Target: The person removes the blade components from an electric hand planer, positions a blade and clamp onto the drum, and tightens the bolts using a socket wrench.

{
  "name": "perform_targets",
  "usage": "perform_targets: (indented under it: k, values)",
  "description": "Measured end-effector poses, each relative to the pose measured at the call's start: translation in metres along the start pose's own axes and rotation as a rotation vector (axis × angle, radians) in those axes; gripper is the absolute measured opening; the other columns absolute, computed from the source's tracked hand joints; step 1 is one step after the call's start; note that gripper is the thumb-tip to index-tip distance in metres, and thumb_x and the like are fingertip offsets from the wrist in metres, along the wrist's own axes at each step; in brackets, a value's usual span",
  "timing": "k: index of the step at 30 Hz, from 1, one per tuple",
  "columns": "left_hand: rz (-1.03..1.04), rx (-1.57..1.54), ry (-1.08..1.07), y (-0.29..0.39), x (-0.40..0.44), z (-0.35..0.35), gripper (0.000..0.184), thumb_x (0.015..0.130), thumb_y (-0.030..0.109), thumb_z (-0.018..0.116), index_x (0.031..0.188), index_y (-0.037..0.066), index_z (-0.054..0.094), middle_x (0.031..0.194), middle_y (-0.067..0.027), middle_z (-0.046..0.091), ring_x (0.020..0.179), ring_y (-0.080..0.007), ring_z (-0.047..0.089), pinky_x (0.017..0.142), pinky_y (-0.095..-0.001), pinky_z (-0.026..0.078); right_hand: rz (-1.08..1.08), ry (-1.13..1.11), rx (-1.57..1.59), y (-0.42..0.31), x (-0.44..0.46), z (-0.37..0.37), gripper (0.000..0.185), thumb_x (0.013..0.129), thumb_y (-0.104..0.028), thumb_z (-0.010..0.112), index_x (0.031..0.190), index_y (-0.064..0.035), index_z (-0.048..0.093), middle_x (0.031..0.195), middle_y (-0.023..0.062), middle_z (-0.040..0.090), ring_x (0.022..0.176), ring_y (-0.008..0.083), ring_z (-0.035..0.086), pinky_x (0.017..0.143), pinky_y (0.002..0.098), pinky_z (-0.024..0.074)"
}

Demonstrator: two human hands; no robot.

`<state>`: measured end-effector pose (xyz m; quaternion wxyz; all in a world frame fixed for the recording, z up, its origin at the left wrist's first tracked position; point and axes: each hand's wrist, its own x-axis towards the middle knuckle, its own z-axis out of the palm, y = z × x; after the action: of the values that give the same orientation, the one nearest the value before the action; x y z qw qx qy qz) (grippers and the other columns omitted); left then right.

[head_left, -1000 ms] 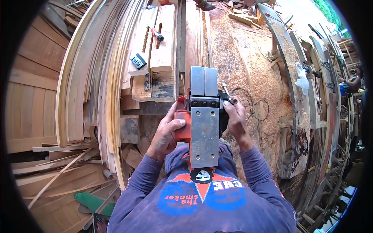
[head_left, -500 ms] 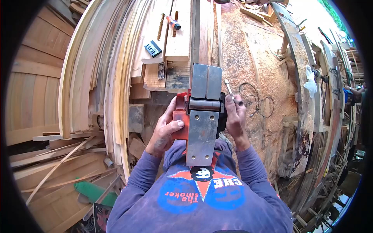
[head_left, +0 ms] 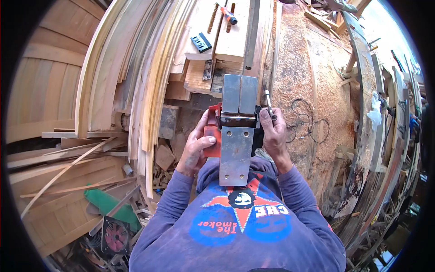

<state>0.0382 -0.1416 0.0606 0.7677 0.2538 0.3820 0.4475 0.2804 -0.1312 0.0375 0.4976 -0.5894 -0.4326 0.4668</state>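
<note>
An electric hand planer [head_left: 236, 154] with a red body is turned over in front of my chest, its metal sole plates facing up. Between the plates shows the cutter drum [head_left: 237, 121]. My left hand [head_left: 195, 147] grips the red side, thumb on the housing and fingers partly hidden beneath. At the black right side is my right hand [head_left: 274, 131], closed, its thumb against the planer's edge near the drum. A slim metal wrench [head_left: 269, 102] sticks up out of that hand, dark round end at the fingers. Its covered fingers are partly hidden by the planer.
Ahead lie stacked boards [head_left: 231, 45] bearing an orange-and-black screwdriver [head_left: 229, 16] and a small dark blue-black box [head_left: 200, 42]. Long planks [head_left: 102, 68] stand to the left. A black cord [head_left: 308, 122] lies on sawdust at right. Lower left are scrap wood and a fan [head_left: 114, 235].
The cutter drum has turned: its smooth rounded face has given way to a darker slotted face. The view has shifted, so the boards appear farther right. Both hands keep their hold.
</note>
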Motion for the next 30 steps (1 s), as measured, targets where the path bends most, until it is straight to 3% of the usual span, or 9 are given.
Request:
perform_targets:
  k: [2,10,16,22,26,30]
  values:
    - [0.004,0.001,-0.016,0.002,-0.001,-0.005,0.106,0.081,0.021,0.073,0.169,-0.001,0.019,0.166,-0.0173,0.040,0.148,-0.0273,0.048,0.123,-0.0403,0.038,-0.006,-0.010,0.005,0.006,0.002,0.006,0.039,0.107,-0.041,0.067,0.099,-0.0031,0.060,0.079,-0.0022,0.056,0.074,0.0071,0.048,0.065,0.0273,0.0418]
    - [-0.019,-0.037,0.027,-0.004,0.001,-0.046,0.103,0.081,0.018,0.070,0.168,-0.001,0.021,0.165,-0.0161,0.042,0.147,-0.0265,0.049,0.123,-0.0390,0.038,0.028,-0.053,-0.097,0.019,0.008,0.034,0.041,0.106,-0.042,0.069,0.099,-0.0022,0.062,0.082,-0.0015,0.058,0.076,0.0076,0.049,0.066,0.0279,0.0432]
    - [-0.040,-0.026,-0.058,-0.009,0.018,-0.095,0.101,0.078,0.015,0.072,0.169,0.004,0.027,0.163,-0.0112,0.046,0.148,-0.0244,0.048,0.124,-0.0385,0.036,0.033,-0.035,-0.083,0.050,-0.004,0.065,0.056,0.102,-0.054,0.070,0.113,-0.0005,0.059,0.087,-0.0004,0.060,0.080,0.0088,0.053,0.070,0.0278,0.0469]
    - [-0.219,-0.096,-0.027,-0.009,0.026,-0.122,0.102,0.076,0.016,0.070,0.169,0.008,0.028,0.164,-0.0105,0.044,0.149,-0.0251,0.047,0.124,-0.0393,0.036,0.060,0.027,-0.053,0.067,-0.016,0.096,0.057,0.101,-0.052,0.071,0.117,0.0004,0.056,0.092,0.0033,0.065,0.083,0.0095,0.057,0.073,0.0285,0.0500]
    - [-0.281,-0.044,-0.083,-0.004,0.040,-0.126,0.109,0.075,0.023,0.070,0.170,0.005,0.020,0.165,-0.0133,0.041,0.148,-0.0270,0.048,0.123,-0.0403,0.039,0.114,0.155,-0.103,0.077,-0.013,0.102,0.051,0.104,-0.047,0.070,0.115,0.0011,0.057,0.093,0.0057,0.068,0.085,0.0108,0.059,0.074,0.0297,0.0506]
    - [-0.317,-0.058,-0.097,-0.006,0.043,-0.132,0.108,0.076,0.025,0.070,0.170,0.006,0.020,0.164,-0.0129,0.043,0.146,-0.0267,0.049,0.122,-0.0403,0.041,0.106,0.245,-0.198,0.073,-0.007,0.108,0.054,0.103,-0.053,0.068,0.105,0.0005,0.058,0.081,0.0044,0.062,0.077,0.0122,0.055,0.068,0.0331,0.0478]
